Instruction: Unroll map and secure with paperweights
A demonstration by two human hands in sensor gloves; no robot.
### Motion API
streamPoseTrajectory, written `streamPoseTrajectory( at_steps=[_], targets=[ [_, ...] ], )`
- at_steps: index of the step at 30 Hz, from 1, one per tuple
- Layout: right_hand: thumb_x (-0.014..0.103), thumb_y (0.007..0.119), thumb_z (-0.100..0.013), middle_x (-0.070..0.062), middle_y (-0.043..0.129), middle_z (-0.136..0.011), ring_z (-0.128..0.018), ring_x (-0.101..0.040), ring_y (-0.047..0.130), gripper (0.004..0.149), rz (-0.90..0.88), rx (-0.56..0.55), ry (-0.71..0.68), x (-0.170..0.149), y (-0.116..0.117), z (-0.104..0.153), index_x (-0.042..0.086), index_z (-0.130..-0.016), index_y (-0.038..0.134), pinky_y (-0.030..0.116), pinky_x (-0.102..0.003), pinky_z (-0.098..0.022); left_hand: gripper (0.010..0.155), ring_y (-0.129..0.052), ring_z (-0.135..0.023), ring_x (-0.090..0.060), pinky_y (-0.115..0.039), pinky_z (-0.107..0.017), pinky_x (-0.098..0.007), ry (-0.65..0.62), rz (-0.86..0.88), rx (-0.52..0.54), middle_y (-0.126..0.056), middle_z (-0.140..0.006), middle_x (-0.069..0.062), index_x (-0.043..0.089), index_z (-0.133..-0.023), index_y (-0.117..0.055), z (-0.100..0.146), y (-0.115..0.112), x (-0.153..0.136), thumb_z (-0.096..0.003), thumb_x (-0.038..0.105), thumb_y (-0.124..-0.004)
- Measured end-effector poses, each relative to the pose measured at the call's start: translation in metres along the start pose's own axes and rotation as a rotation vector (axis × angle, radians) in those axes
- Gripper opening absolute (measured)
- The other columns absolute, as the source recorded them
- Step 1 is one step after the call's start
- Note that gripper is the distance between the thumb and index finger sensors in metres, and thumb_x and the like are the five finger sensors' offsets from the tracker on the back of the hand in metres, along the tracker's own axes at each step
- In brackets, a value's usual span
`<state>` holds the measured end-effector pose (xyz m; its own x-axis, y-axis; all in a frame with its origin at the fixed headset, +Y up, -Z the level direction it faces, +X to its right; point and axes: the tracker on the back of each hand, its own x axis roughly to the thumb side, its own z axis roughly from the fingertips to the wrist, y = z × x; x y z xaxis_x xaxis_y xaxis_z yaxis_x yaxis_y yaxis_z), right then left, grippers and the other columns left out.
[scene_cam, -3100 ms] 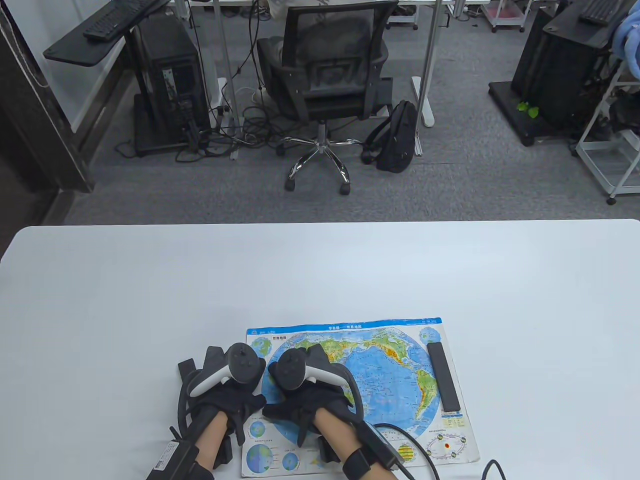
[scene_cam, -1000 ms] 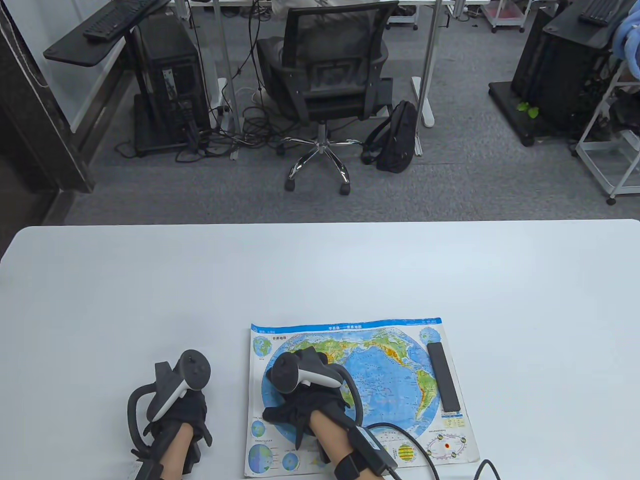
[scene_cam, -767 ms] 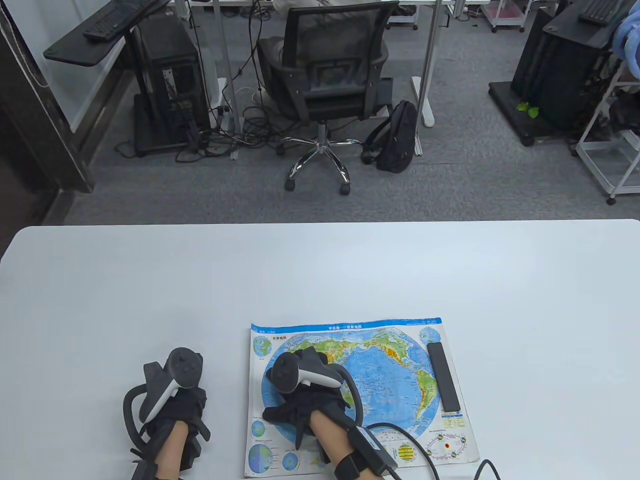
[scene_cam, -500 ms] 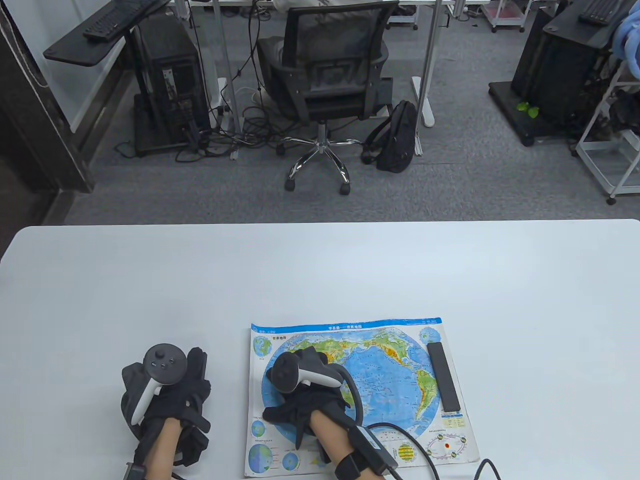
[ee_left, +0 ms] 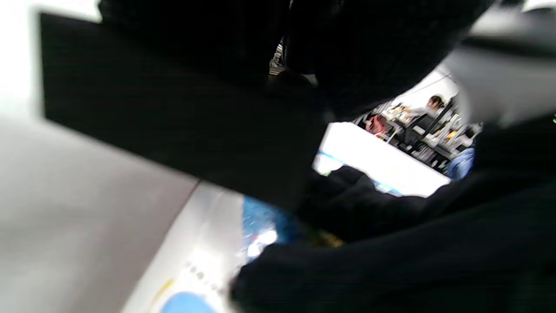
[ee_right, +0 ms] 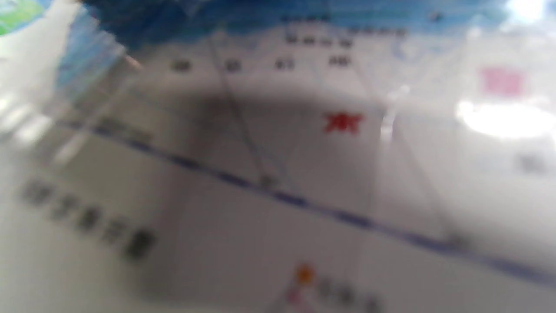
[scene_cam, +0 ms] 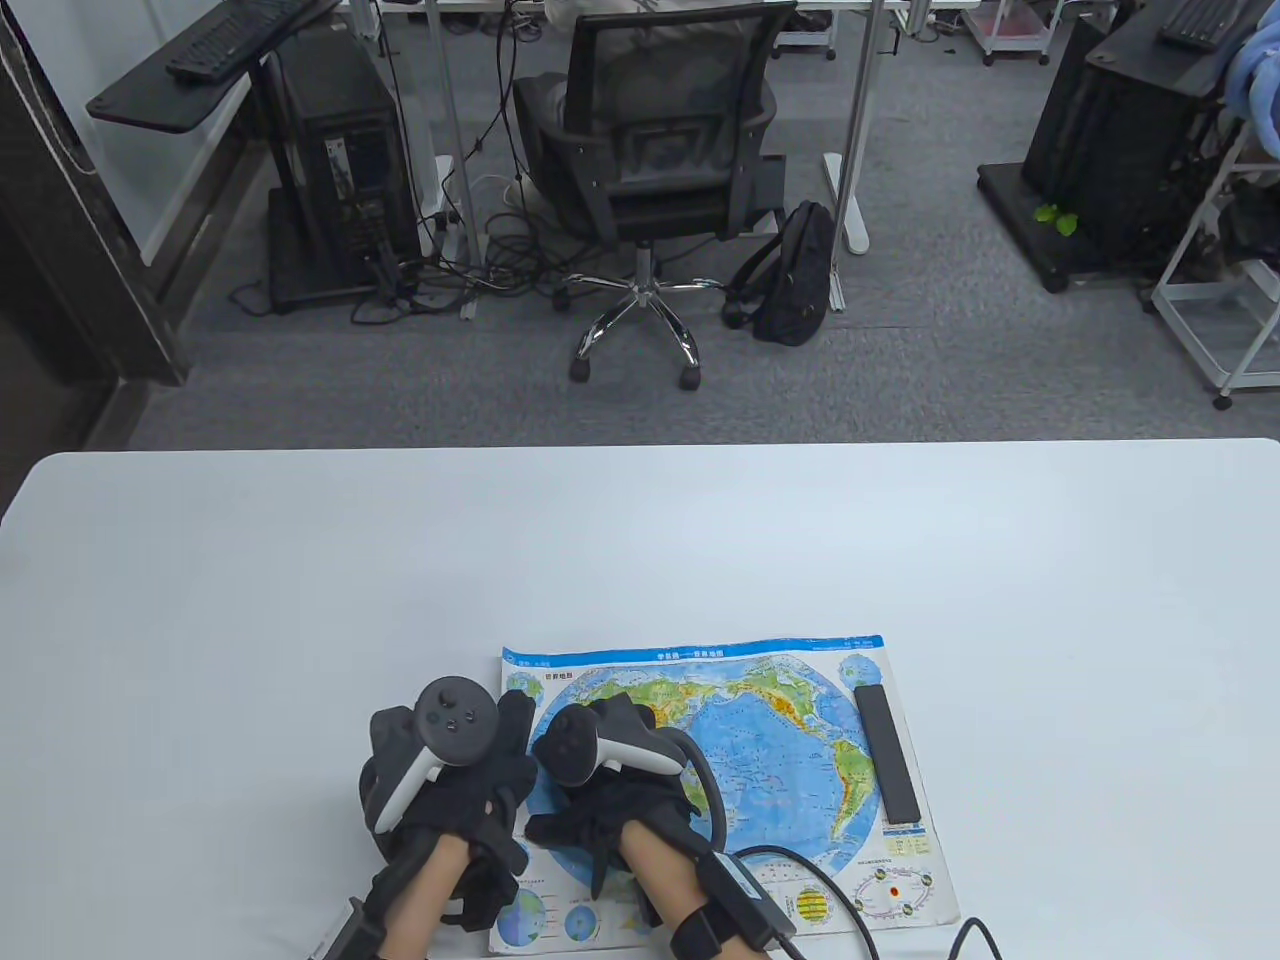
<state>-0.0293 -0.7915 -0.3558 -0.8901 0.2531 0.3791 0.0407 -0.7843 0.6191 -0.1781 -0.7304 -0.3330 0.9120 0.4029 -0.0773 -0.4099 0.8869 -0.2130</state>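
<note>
The world map (scene_cam: pixel 770 740) lies unrolled and flat near the table's front edge. A black bar paperweight (scene_cam: pixel 886 752) lies along its right edge. My right hand (scene_cam: pixel 610 795) presses down on the map's left part. My left hand (scene_cam: pixel 470 780) is at the map's left edge, right beside my right hand. In the left wrist view it grips a second black bar paperweight (ee_left: pixel 173 121) just above the map's left margin (ee_left: pixel 204 269). The right wrist view shows only blurred map print (ee_right: pixel 278 174) from very close.
The white table (scene_cam: pixel 640 550) stretches bare behind and to both sides of the map. A cable (scene_cam: pixel 840 890) from my right wrist trails over the map's lower right part. An office chair (scene_cam: pixel 650 150) and desks stand beyond the far edge.
My left hand was on the bare table left of the map; it has moved right to the map's left edge. My right hand, the map and the right paperweight have not moved.
</note>
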Motion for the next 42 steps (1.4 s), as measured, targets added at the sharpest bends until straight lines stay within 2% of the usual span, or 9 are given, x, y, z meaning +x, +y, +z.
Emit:
streamPoseTrajectory(
  at_steps=[2, 8, 31, 35, 39, 42],
  targets=[
    [0.059, 0.059, -0.057, -0.028, -0.014, -0.098, -0.075, -0.066, -0.008, 0.073, 0.000, 0.001, 0.000, 0.000, 0.000, 0.000, 0.029, -0.103, 0.011, 0.015, -0.087, -0.036, 0.066, -0.084, -0.073, -0.034, -0.088, -0.037, -0.038, 0.030, -0.058, -0.001, -0.066, -0.103, -0.022, 0.023, -0.105, -0.057, -0.004, -0.007, -0.002, -0.0455, 0.033, -0.084],
    [0.059, 0.059, -0.057, -0.028, -0.014, -0.098, -0.075, -0.066, -0.009, 0.073, -0.001, 0.002, -0.001, 0.000, 0.000, 0.000, 0.029, -0.103, 0.010, 0.015, -0.087, -0.036, 0.066, -0.084, -0.074, -0.032, -0.088, -0.038, -0.037, 0.066, -0.091, -0.018, -0.066, -0.102, -0.022, 0.023, -0.105, -0.057, -0.012, -0.022, -0.009, -0.0454, 0.033, -0.084],
    [0.052, 0.065, -0.056, -0.026, -0.013, -0.098, -0.076, -0.065, -0.007, 0.077, -0.022, 0.055, -0.002, -0.002, -0.006, -0.001, 0.027, -0.102, 0.009, 0.016, -0.086, -0.039, 0.063, -0.073, -0.072, -0.027, -0.085, -0.039, -0.032, 0.096, -0.199, -0.067, -0.060, -0.103, -0.020, 0.023, -0.104, -0.054, -0.015, -0.032, 0.000, -0.0484, 0.036, -0.080],
    [0.053, 0.065, -0.056, -0.026, -0.011, -0.099, -0.077, -0.065, -0.005, 0.077, -0.005, 0.047, -0.001, -0.002, -0.007, -0.001, 0.026, -0.102, 0.010, 0.018, -0.086, -0.041, 0.058, -0.071, -0.073, -0.027, -0.083, -0.041, -0.032, 0.085, -0.189, -0.095, -0.057, -0.104, -0.020, 0.023, -0.105, -0.052, -0.014, -0.031, -0.001, -0.0518, 0.038, -0.071],
    [0.050, 0.067, -0.056, -0.025, -0.006, -0.101, -0.079, -0.064, -0.001, 0.077, -0.010, 0.014, -0.014, -0.006, -0.010, 0.002, 0.023, -0.103, 0.013, 0.019, -0.085, -0.043, 0.056, -0.066, -0.076, -0.027, -0.080, -0.045, -0.033, 0.081, -0.170, -0.174, -0.050, -0.106, -0.020, 0.024, -0.105, -0.046, -0.017, -0.029, -0.004, -0.0528, 0.027, -0.066],
    [0.049, 0.067, -0.056, -0.025, -0.003, -0.103, -0.083, -0.062, 0.003, 0.077, 0.005, -0.021, -0.033, -0.011, -0.012, 0.007, 0.021, -0.103, 0.014, 0.021, -0.083, -0.047, 0.058, -0.067, -0.076, -0.026, -0.080, -0.046, -0.033, 0.082, -0.211, -0.173, -0.050, -0.106, -0.019, 0.025, -0.105, -0.045, -0.017, -0.029, -0.002, -0.0518, 0.024, -0.067]
  ],
)
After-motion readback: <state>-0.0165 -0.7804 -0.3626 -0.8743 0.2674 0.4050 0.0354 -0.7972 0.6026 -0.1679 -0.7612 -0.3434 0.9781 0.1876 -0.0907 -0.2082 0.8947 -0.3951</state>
